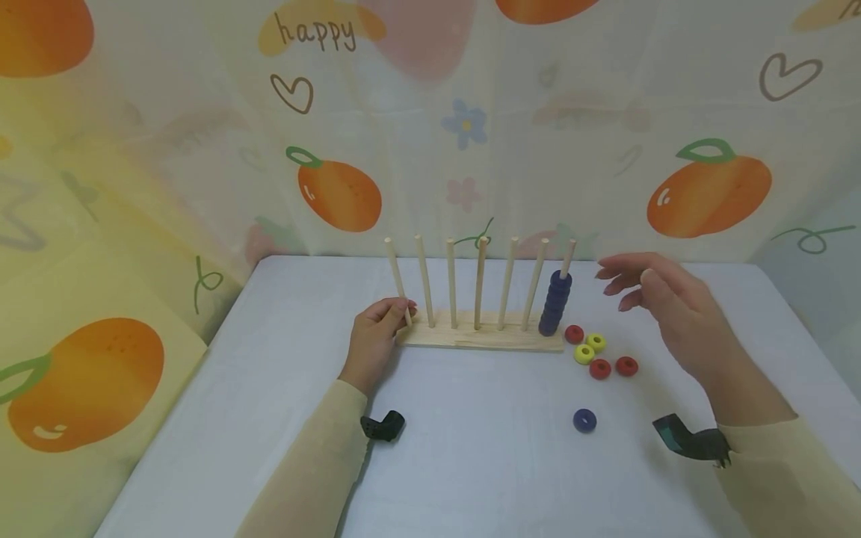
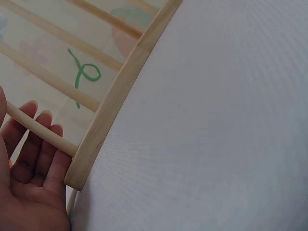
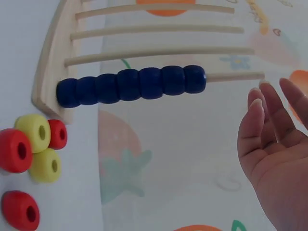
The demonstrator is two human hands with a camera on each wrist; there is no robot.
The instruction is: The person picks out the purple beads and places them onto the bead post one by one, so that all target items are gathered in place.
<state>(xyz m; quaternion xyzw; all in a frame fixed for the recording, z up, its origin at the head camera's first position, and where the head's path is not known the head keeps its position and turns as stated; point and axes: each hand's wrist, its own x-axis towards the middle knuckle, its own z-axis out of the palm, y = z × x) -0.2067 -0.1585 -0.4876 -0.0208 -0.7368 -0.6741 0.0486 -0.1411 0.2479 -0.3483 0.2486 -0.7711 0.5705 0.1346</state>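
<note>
A wooden peg rack [image 1: 484, 341] with several upright pegs stands toward the back of the table. My left hand [image 1: 378, 336] holds its leftmost peg [image 1: 395, 270] low down, by the base; in the left wrist view the fingers [image 2: 50, 154] lie behind that peg. Dark blue beads [image 1: 555, 302] are stacked on the rightmost peg, whose bare tip rises above them. To the right of this stack my right hand [image 1: 679, 314] is raised, holding nothing. In the right wrist view its fingertips are close to the tip of the beaded peg [image 3: 236, 76].
Loose red beads [image 1: 631, 371] and two yellow beads [image 1: 578, 359] lie right of the rack on the white tabletop [image 1: 471, 463]. Nearer the front is a single blue bead [image 1: 576, 425]. A patterned cloth [image 1: 558, 172] hangs behind the table.
</note>
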